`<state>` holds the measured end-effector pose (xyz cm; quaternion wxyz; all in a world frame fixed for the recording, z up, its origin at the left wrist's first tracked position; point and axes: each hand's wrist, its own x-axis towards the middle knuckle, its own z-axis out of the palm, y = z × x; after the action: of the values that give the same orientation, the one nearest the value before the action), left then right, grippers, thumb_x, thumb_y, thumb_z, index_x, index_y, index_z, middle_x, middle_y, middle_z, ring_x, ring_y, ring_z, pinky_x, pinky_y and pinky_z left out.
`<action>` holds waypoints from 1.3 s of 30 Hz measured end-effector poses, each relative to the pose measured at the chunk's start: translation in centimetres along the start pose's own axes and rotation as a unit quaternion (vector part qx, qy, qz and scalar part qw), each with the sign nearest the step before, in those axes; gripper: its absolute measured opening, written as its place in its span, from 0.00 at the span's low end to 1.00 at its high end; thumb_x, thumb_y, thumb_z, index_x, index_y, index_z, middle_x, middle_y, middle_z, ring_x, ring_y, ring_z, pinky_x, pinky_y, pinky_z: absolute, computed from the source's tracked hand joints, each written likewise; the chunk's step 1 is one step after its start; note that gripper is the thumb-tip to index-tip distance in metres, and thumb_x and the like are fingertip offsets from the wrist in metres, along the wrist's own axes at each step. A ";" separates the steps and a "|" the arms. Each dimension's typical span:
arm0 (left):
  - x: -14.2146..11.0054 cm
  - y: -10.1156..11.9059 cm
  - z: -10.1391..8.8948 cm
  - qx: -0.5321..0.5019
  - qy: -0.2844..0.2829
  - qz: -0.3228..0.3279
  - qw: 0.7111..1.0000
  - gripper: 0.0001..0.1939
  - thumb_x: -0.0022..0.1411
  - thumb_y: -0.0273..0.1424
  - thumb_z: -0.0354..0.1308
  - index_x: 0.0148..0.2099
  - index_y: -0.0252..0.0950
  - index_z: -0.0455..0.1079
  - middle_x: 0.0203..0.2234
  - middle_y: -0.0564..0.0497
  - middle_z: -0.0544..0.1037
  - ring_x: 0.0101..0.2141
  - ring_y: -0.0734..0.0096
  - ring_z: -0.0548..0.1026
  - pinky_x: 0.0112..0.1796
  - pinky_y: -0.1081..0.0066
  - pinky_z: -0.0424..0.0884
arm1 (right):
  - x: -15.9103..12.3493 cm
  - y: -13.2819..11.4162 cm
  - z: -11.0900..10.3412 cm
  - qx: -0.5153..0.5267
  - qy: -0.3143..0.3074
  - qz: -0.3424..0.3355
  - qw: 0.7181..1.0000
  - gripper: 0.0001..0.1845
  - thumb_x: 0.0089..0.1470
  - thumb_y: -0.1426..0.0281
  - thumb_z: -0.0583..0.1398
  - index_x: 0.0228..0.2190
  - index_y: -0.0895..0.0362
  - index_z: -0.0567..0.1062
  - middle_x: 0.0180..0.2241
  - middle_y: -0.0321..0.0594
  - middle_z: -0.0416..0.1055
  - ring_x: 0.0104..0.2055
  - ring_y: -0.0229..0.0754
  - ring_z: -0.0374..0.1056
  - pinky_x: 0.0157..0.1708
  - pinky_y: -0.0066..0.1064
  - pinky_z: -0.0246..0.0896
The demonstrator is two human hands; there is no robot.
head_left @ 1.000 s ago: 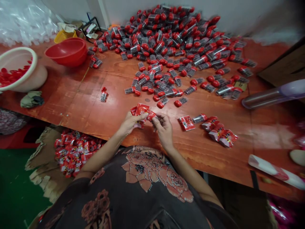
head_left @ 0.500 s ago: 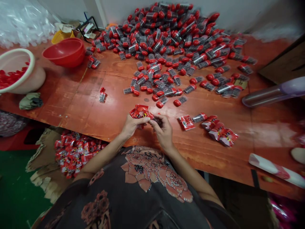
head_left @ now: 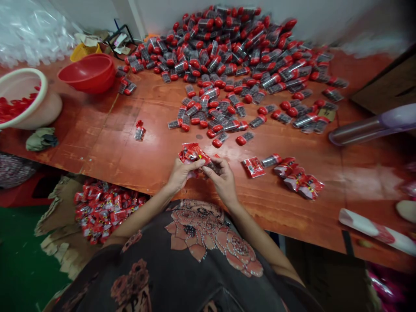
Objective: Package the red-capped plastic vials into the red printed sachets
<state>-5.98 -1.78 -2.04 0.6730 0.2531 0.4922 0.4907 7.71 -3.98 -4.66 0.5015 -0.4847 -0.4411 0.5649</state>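
Note:
My left hand (head_left: 180,174) is closed on a red printed plastic packet (head_left: 194,152), thumb across its front. The packet tilts up away from me above the front part of the table. Close beside it, my right hand (head_left: 224,180) pinches a small clear tube with dark contents (head_left: 212,166), partly hidden by the fingers. The tube's end meets the packet's right side; whether it is inside cannot be seen. To the right lie a flat red packet (head_left: 253,167), a red-capped tube (head_left: 271,160) and a short row of filled red packets (head_left: 298,178).
A large heap of red-capped tubes (head_left: 227,56) covers the back of the wooden table (head_left: 156,160). On the left stand a red bowl (head_left: 87,73) and a white tub (head_left: 48,102) of red caps. Below the front edge, a carton (head_left: 55,216) holds many red packets (head_left: 104,208).
The packet has turned slightly in my left hand, and its upper edge has shifted. Both hands stay in nearly the same place. The table items have hardly moved in view.

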 end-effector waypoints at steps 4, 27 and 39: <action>-0.1 0.2 -0.3 0.016 0.023 0.020 0.999 0.15 0.40 0.31 0.73 0.30 0.33 0.74 0.23 0.53 0.76 0.21 0.76 0.70 0.23 0.75 0.68 | 0.0 -0.8 -0.4 -0.058 -0.036 -0.028 0.997 0.18 0.51 0.65 0.66 0.45 0.48 0.73 0.40 0.36 0.74 0.42 0.42 0.71 0.44 0.40 0.69; -0.4 -0.3 0.3 0.028 0.028 0.021 0.999 0.18 0.39 0.31 0.73 0.33 0.33 0.74 0.26 0.53 0.78 0.22 0.77 0.72 0.24 0.75 0.70 | -0.5 -0.4 0.5 0.043 -0.019 0.057 0.997 0.26 0.54 0.64 0.61 0.55 0.47 0.70 0.48 0.41 0.74 0.39 0.43 0.73 0.37 0.41 0.76; -0.3 0.2 -0.5 0.030 0.055 -0.002 0.998 0.17 0.38 0.33 0.73 0.31 0.33 0.72 0.21 0.54 0.76 0.18 0.77 0.70 0.20 0.74 0.68 | 0.1 -0.4 -0.4 0.011 -0.061 0.038 0.997 0.24 0.49 0.63 0.64 0.49 0.46 0.72 0.44 0.39 0.75 0.34 0.42 0.71 0.32 0.39 0.73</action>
<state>-6.58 -2.04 -1.93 0.6378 0.2446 0.5438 0.4874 8.19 -3.81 -4.35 0.4572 -0.4602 -0.4454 0.6171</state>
